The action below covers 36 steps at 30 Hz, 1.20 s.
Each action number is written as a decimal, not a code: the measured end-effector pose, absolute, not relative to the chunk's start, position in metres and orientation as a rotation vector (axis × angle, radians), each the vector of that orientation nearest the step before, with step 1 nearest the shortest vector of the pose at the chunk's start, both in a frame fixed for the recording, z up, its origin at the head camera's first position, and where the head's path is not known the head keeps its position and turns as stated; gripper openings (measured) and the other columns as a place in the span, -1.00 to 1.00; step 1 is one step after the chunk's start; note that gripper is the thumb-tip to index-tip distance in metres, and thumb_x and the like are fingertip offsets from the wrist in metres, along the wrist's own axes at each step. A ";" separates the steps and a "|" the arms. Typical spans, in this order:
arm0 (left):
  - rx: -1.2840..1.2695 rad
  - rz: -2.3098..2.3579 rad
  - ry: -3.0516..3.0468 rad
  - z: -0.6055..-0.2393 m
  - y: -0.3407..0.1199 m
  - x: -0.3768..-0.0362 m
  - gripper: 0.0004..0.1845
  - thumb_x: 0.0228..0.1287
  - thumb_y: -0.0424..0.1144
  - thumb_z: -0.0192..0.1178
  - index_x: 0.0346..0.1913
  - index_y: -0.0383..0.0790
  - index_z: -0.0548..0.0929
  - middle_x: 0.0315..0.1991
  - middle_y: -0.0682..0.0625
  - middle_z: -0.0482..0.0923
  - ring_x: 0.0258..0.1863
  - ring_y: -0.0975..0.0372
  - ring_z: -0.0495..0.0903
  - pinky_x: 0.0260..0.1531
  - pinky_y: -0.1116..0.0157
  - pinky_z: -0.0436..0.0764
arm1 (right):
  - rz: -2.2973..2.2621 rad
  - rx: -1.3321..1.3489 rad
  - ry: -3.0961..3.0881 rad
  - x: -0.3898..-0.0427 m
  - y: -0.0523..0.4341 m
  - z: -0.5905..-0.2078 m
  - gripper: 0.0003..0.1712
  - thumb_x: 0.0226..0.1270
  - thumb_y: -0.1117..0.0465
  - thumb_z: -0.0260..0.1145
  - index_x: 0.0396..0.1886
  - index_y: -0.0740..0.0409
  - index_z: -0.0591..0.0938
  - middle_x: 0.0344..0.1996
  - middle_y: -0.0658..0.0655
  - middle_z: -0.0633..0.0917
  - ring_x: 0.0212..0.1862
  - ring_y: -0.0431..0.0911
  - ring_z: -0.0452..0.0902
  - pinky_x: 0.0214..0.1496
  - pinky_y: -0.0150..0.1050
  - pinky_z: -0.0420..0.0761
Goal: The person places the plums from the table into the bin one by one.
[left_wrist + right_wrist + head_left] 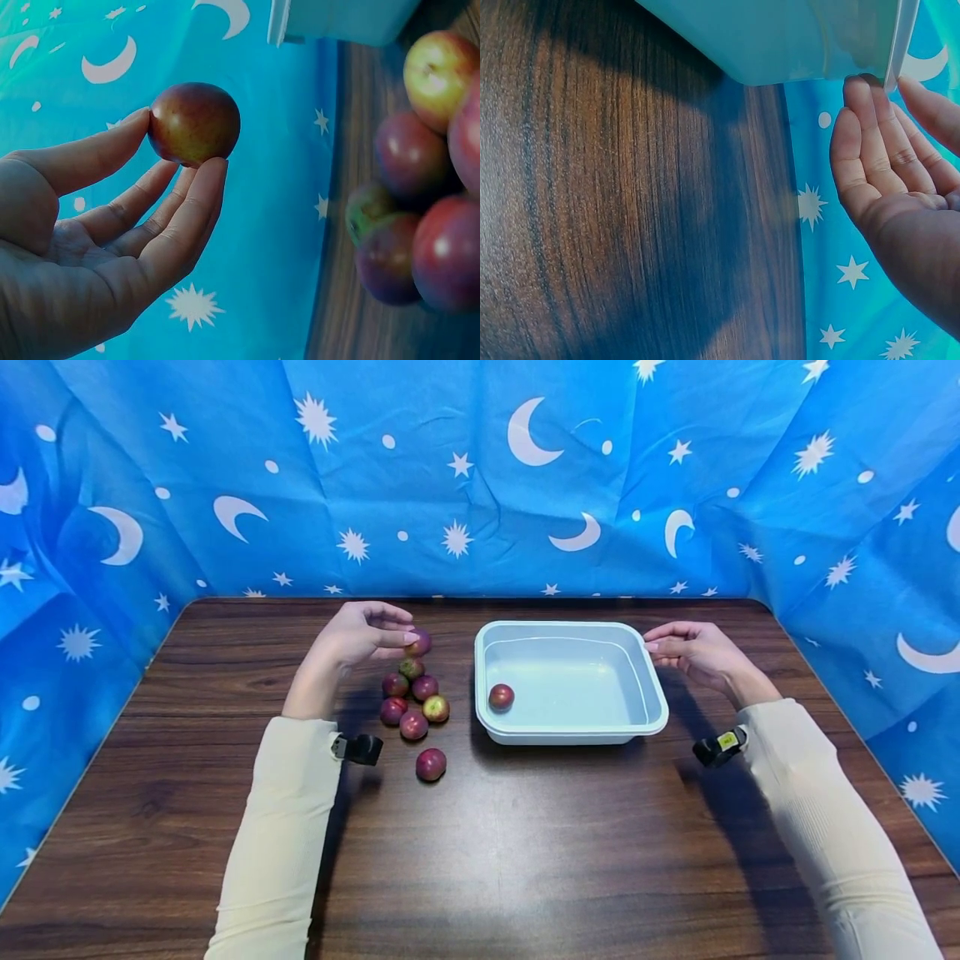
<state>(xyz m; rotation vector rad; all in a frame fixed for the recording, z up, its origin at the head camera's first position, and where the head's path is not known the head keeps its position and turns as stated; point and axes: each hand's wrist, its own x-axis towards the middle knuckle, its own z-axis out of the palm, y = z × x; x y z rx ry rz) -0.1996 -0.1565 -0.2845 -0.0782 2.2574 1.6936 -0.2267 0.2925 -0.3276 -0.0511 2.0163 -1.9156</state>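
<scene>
My left hand [358, 635] pinches a dark red plum [195, 124] between thumb and fingertips, above the far end of a cluster of plums. In the left wrist view, this plum shows a yellowish underside. Several more plums, such as a red one [414, 724] and a yellow-green one [436, 708], lie close together on the table. To their right stands a pale plastic basin [555, 728] with one red plum [501, 697] near its left wall. My right hand [697, 653] grips the basin's right rim [900, 45], thumb over the edge and fingers below it.
A single plum [431, 764] lies apart, nearer the front of the dark wood-grain table [495, 860]. Behind and beside the table hangs a blue cloth [420, 485] with white moons and stars. Both wrists carry small black cameras [362, 749].
</scene>
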 end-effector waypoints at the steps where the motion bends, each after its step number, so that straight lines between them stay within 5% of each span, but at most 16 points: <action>1: -0.073 1.696 2.256 -0.284 -0.154 -0.201 -0.60 0.20 -0.35 0.20 0.09 -0.37 0.42 -0.08 -0.19 0.46 -0.25 0.20 0.58 -0.22 0.33 0.61 | -1.918 -0.054 2.012 -0.227 0.292 -0.328 -0.85 0.25 0.41 0.19 -0.21 0.25 0.64 -0.37 0.07 0.68 -0.36 -0.14 0.60 -0.24 -0.29 0.62; 36: 0.043 1.741 2.164 -0.265 -0.076 -0.209 -0.64 0.13 -0.41 0.24 0.01 -0.32 0.49 -0.12 -0.20 0.50 -0.16 0.06 0.57 -0.14 0.20 0.59 | -1.894 -0.017 2.048 -0.225 0.290 -0.326 -0.86 0.24 0.40 0.22 -0.23 0.25 0.63 -0.40 0.09 0.68 -0.38 -0.12 0.61 -0.25 -0.29 0.63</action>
